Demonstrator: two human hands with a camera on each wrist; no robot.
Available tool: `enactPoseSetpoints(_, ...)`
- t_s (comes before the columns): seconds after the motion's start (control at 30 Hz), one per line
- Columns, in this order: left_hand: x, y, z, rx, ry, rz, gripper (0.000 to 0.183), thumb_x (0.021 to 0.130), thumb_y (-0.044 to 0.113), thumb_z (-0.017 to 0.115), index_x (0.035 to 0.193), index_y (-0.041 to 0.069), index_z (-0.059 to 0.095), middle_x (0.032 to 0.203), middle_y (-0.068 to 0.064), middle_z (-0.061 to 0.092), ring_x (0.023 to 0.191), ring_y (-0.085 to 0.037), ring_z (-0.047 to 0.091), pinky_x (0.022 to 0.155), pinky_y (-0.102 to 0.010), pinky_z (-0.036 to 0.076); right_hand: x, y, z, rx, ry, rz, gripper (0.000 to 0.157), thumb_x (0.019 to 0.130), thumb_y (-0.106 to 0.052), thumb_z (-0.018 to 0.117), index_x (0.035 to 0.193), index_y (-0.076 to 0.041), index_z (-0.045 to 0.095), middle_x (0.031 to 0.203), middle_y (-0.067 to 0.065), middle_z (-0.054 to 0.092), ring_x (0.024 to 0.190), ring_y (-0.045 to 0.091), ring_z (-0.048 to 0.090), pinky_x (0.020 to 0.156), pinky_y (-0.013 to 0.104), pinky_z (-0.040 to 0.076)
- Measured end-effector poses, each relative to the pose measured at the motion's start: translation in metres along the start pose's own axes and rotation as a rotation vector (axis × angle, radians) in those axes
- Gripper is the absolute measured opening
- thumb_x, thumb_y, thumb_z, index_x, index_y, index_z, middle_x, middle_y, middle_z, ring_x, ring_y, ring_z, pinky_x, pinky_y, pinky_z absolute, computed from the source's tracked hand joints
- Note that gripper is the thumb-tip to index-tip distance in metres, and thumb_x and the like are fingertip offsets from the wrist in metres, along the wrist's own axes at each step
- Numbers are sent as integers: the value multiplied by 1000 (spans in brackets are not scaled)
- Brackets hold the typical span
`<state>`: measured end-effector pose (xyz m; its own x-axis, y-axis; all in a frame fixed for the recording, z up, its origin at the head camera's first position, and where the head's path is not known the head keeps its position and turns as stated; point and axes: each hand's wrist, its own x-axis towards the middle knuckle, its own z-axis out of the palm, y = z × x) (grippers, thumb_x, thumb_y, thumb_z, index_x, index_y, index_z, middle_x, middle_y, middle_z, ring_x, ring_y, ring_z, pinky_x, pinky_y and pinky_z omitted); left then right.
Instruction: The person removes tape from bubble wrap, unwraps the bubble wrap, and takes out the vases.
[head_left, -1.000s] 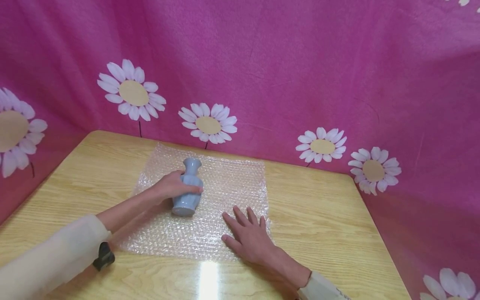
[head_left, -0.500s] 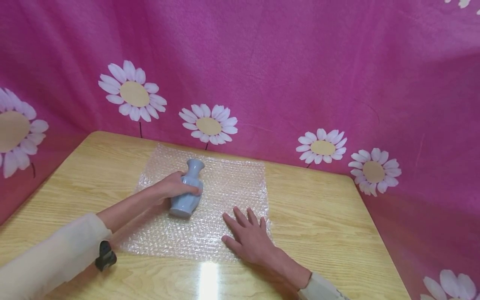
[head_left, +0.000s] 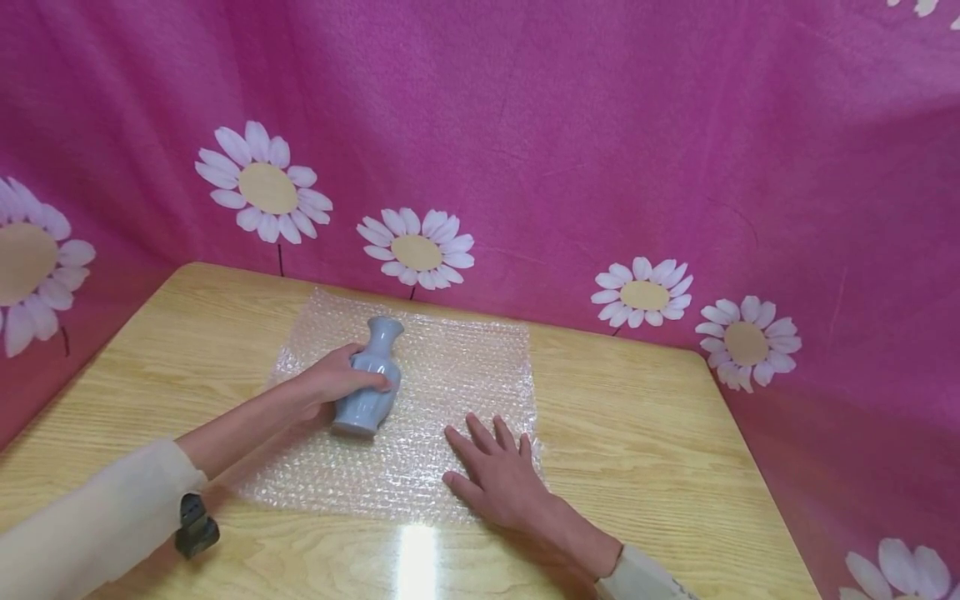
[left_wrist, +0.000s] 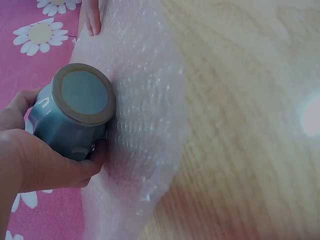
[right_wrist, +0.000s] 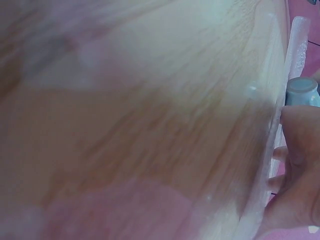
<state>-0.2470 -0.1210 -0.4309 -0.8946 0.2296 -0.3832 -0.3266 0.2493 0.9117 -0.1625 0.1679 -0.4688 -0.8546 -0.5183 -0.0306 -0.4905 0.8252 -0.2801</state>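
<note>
A pale blue-grey vase (head_left: 373,404) leans over the left half of a sheet of bubble wrap (head_left: 457,367), its flared mouth pointing away. My left hand (head_left: 339,377) grips it around the body, thumb across the near side. In the left wrist view, the vase's round base (left_wrist: 85,93) faces the camera close to the wrap, with the left hand (left_wrist: 47,160) wrapped round its body. My right hand (head_left: 502,483) rests with fingers spread on the wrap's lower right corner. The right wrist view has the right hand (right_wrist: 300,170) at its edge, the vase (right_wrist: 302,86) beyond.
The wrap lies on a wood-grain table (head_left: 637,442) with rounded far corners. A pink cloth (head_left: 525,150) printed with white daisies hangs behind and at both sides. A bright reflection shows near the table's front.
My left hand has shifted the vase slightly left and toward me, tilting it a little on the way. The right hand and bubble wrap have stayed in place.
</note>
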Motion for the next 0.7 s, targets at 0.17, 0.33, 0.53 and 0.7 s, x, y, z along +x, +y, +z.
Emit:
enactPoseSetpoints(0.17,-5,-2,0,-34,-11,19,85,86,16,75,152,-1,24,139,-27,45,113,-39,56,91,-46,53,0,0,0,5,-3,4,62,102,-55,42,156,-24,37,161,13,27,143,52,18,102,80,17)
enactPoseSetpoints(0.33,-13,-3,1,27,7,61,87,87,18,75,155,3,23,141,-26,43,117,-40,52,98,-51,48,0,0,0,6,-6,5,62,102,-54,43,156,-24,37,162,13,26,144,51,17,102,81,16)
enactPoseSetpoints(0.53,-23,-3,2,83,14,94,94,86,20,77,158,8,18,146,-26,37,127,-43,43,105,-60,39,-1,0,1,-2,-12,4,63,102,-55,43,156,-24,36,162,13,25,144,51,16,103,80,15)
enactPoseSetpoints(0.7,-30,-6,2,119,16,121,95,85,20,78,158,14,18,146,-26,37,127,-46,42,103,-63,39,-1,0,1,-8,-15,10,63,102,-56,42,156,-25,36,162,12,24,144,50,15,103,80,15)
